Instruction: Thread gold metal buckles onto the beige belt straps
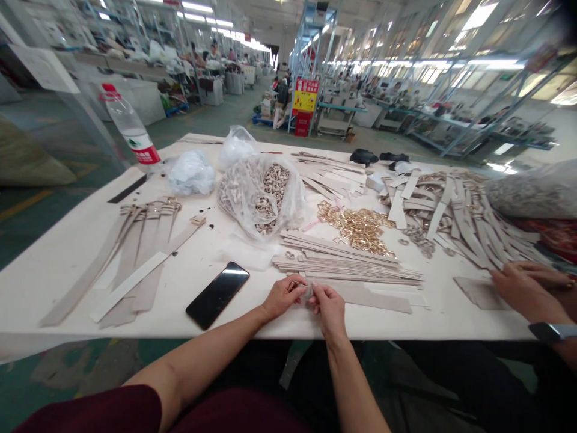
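At the table's front edge, my left hand (285, 296) is closed, with a small gold-coloured buckle partly showing at its fingertips. Close beside it, my right hand (329, 305) pinches the end of a grey-beige strap (307, 294) between thumb and fingers. The fingers cover most of the strap end and buckle, so how they join is hidden. Just beyond my hands lies a stack of flat beige straps (351, 270). Behind that stack is a loose pile of gold buckles (360, 228).
A black phone (218, 294) lies left of my hands. Straps with buckles (146, 258) are fanned out farther left. Behind are an open plastic bag of small metal parts (265, 195) and a bottle (135, 135). A co-worker's hands (527, 291) work at right, near a strap heap (460, 210).
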Available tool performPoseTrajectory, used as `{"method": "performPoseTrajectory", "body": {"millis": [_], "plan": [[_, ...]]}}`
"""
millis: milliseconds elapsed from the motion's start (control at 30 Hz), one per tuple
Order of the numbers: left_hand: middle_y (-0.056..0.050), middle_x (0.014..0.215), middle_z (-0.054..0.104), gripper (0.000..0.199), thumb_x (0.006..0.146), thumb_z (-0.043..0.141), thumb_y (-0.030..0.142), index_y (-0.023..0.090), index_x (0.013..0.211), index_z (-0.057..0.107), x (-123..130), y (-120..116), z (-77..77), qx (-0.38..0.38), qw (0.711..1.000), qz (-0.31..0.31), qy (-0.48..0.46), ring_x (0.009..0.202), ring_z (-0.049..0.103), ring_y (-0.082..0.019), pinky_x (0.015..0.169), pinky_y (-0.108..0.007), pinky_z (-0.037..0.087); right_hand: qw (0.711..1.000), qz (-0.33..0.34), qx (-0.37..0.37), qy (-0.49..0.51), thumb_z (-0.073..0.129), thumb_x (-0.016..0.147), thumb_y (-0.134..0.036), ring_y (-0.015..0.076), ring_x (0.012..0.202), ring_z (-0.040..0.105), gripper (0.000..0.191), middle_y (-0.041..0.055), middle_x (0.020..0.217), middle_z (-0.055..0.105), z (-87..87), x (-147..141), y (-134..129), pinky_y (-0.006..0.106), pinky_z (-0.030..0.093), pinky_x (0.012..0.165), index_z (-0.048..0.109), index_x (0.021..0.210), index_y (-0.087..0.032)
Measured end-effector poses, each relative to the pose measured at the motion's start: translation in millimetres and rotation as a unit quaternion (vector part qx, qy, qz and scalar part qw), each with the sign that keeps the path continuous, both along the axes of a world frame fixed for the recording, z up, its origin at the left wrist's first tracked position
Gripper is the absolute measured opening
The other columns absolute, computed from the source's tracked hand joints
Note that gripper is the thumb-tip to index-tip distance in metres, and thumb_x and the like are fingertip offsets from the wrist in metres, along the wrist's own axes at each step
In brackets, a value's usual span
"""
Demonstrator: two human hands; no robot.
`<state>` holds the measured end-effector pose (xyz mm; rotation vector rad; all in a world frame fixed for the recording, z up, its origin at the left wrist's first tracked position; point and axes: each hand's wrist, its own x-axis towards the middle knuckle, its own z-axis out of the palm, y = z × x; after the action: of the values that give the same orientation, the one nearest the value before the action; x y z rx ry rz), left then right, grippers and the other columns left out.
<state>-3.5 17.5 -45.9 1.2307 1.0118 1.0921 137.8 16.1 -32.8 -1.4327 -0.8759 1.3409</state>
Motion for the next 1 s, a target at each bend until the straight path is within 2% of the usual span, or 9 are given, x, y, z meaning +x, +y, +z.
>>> {"method": "performPoseTrajectory", "body": {"millis": [133, 233, 400, 533, 767, 900, 1000], "plan": [[0.003, 0.069, 0.053, 0.029, 0.082, 0.057, 0.040, 0.016, 0.098, 0.056, 2.4, -2.5, -1.1, -0.010, 0.999, 0.035, 0.007, 0.058, 0.054, -0.010, 0.056, -0.024, 0.052, 0.999, 0.038, 0.000, -0.033, 0.066, 0.070, -0.050, 0.0071, 0.036, 0.042, 0.037, -0.0022, 0.050, 0.061, -1.9, 4.8, -4.0, 0.019, 0.029, 0.034, 0.066, 0.086, -0.017], [0.004, 0.068, 0.052, 0.028, 0.082, 0.057, 0.041, 0.017, 0.098, 0.056, 3.1, -2.9, -1.3, -0.010, 0.999, 0.041, 0.025, 0.058, 0.054, -0.011, 0.056, -0.024, 0.053, 0.996, 0.056, -0.003, -0.063, 0.068, 0.068, -0.050, 0.0060, 0.032, 0.036, 0.036, -0.0040, 0.044, 0.057, -6.4, 8.9, -7.7, 0.019, 0.026, 0.032, 0.066, 0.083, -0.017], [0.001, 0.073, 0.057, 0.029, 0.082, 0.056, 0.041, 0.016, 0.097, 0.055, 1.1, -1.7, 2.4, -0.008, 0.999, -0.014, 0.029, 0.063, 0.059, -0.013, 0.058, -0.024, 0.053, 0.992, 0.107, 0.010, -0.063, 0.073, 0.065, -0.049, 0.0067, 0.033, 0.039, 0.033, -0.0050, 0.046, 0.057, -3.1, 14.8, -4.5, 0.019, 0.027, 0.033, 0.060, 0.071, -0.019], [0.002, 0.071, 0.057, 0.030, 0.084, 0.054, 0.042, 0.015, 0.098, 0.053, -2.0, -1.4, 3.1, -0.007, 0.999, -0.033, 0.032, 0.058, 0.059, -0.012, 0.053, -0.021, 0.049, 0.986, 0.148, 0.040, -0.063, 0.066, 0.073, -0.049, 0.0067, 0.037, 0.041, 0.034, -0.0047, 0.043, 0.053, 3.2, 21.3, -0.1, 0.019, 0.031, 0.039, 0.059, 0.062, -0.018], [0.001, 0.078, 0.056, 0.034, 0.089, 0.047, 0.043, 0.017, 0.111, 0.049, -3.2, 0.3, -1.3, 0.003, 0.999, -0.042, 0.027, 0.057, 0.060, -0.011, 0.051, -0.020, 0.048, 0.983, 0.172, 0.041, -0.046, 0.062, 0.075, -0.052, 0.0073, 0.035, 0.039, 0.034, -0.0044, 0.045, 0.056, -3.1, 16.6, -1.8, 0.019, 0.028, 0.037, 0.059, 0.072, -0.018], [0.000, 0.075, 0.057, 0.042, 0.088, 0.047, 0.046, 0.016, 0.117, 0.051, -6.9, 6.5, 5.3, -0.042, 0.994, -0.097, -0.008, 0.053, 0.059, -0.010, 0.048, -0.020, 0.048, 0.984, 0.159, 0.051, -0.061, 0.062, 0.076, -0.050, 0.0072, 0.035, 0.039, 0.033, -0.0051, 0.042, 0.054, 3.0, 17.0, -3.5, 0.019, 0.029, 0.038, 0.060, 0.071, -0.018], [0.000, 0.068, 0.058, 0.048, 0.081, 0.057, 0.048, 0.014, 0.115, 0.052, -6.9, 7.5, 12.1, -0.072, 0.987, -0.143, -0.015, 0.052, 0.060, -0.012, 0.046, -0.021, 0.048, 0.983, 0.157, 0.052, -0.076, 0.061, 0.076, -0.050, 0.0081, 0.034, 0.040, 0.033, -0.0048, 0.040, 0.053, 10.3, 19.4, -6.8, 0.020, 0.031, 0.037, 0.061, 0.070, -0.018]]}}
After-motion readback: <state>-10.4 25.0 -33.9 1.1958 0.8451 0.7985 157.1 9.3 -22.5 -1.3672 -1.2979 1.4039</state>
